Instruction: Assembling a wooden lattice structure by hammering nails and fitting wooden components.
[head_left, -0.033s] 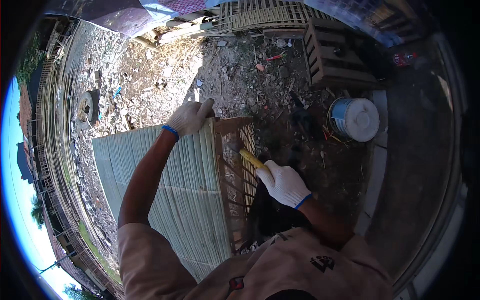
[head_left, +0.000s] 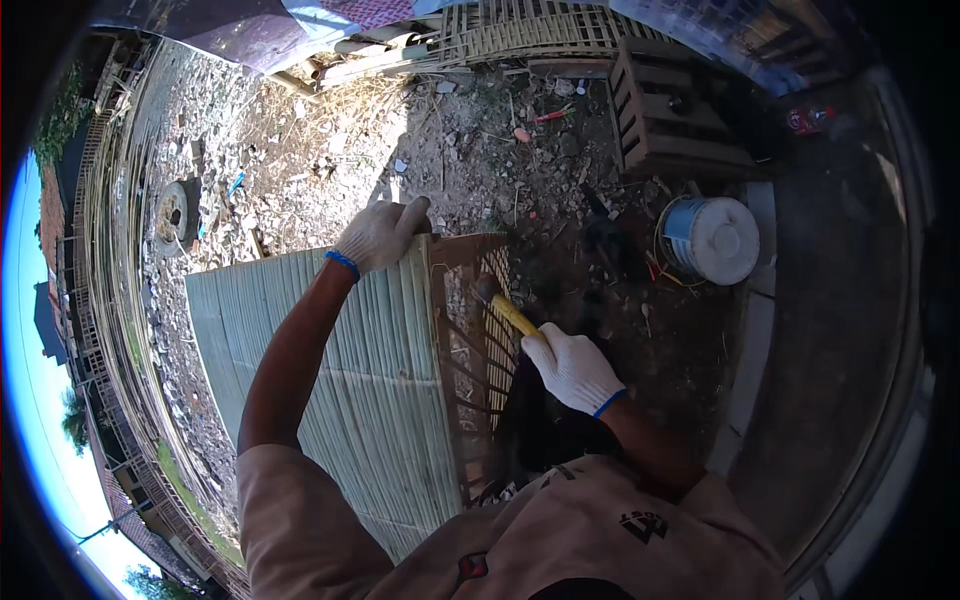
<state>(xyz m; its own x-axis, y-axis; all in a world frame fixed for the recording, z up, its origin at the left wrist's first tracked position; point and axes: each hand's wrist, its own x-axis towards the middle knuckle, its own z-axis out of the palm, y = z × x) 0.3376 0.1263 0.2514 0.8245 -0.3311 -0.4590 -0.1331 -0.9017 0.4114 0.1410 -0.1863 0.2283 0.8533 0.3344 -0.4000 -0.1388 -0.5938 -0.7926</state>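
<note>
Head view: our right hand [head_left: 574,370] grips a yellow-handled hammer [head_left: 514,315] slanting up-left toward the bamboo-slat panel [head_left: 375,420], whose top corner our left hand [head_left: 380,238] covers, its grip unclear.

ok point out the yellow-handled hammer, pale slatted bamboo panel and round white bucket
Yellow-handled hammer [head_left: 514,315]: head view, on the handle
Pale slatted bamboo panel [head_left: 375,405]: head view, on its slats
Round white bucket [head_left: 715,241]: head view, on its flat end

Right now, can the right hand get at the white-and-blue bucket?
Probably not as is: the right hand is wrapped around the hammer, and the bucket stands ahead and to its right. Nothing visible blocks the gap, though reach is hard to judge.
</note>
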